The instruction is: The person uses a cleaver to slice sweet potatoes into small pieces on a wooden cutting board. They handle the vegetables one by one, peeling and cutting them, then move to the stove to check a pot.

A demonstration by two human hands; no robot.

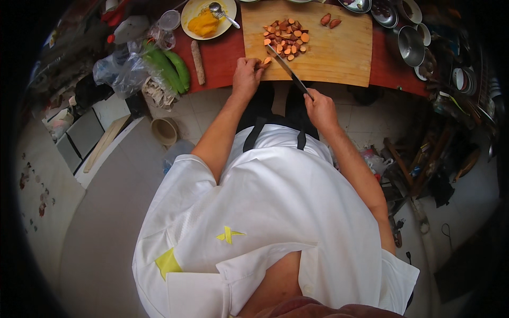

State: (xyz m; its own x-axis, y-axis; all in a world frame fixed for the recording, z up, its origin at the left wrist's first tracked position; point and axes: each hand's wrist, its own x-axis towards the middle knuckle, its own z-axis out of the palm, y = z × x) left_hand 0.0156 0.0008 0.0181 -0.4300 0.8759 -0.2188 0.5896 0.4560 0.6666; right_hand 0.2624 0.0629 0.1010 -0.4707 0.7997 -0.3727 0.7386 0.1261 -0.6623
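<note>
My left hand point(246, 76) grips a cut sweet potato point(265, 63) at the front left of a wooden cutting board point(338, 51); its orange cut face points towards the blade. My right hand point(321, 108) holds a kitchen knife point(292, 73) by the handle, just off the board's front edge. The blade slants up and left over the board, its tip by the pile of chopped sweet potato point(287, 37). The pieces have orange flesh and reddish skin. Two whole-looking small pieces point(331, 20) lie apart at the board's back right.
Left of the board on the red table point(220, 59) are a plate point(187, 28) of orange mash with a spoon point(224, 15), a long brown root point(197, 61) and green vegetables point(165, 65) in plastic. Metal bowls point(411, 45) crowd the right. A bucket point(164, 131) stands on the floor.
</note>
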